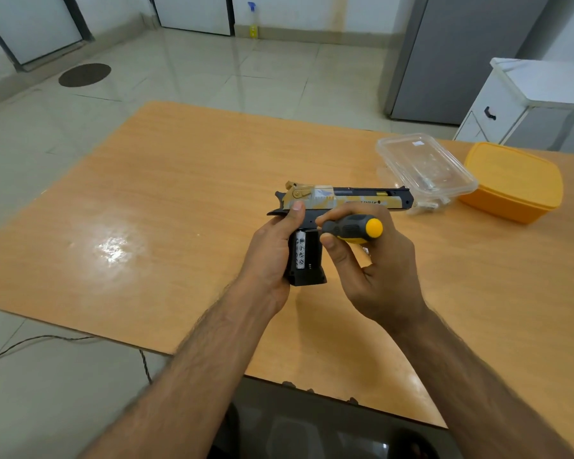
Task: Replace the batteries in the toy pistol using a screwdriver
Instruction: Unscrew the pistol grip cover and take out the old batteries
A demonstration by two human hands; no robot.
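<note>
At frame centre, the left hand grips the pistol by its handle above the table, steadying it so the right hand, wrapped around the screwdriver, can aim the hidden tip at the grip, likely its battery-cover screw.

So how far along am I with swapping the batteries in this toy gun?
Early to midway, I'd guess. Your left hand grips the toy pistol by its handle, where a white-labelled battery pack shows. Your right hand holds the screwdriver against the grip. I can't tell whether that battery is old or new, so swapping and closing may remain.
</note>
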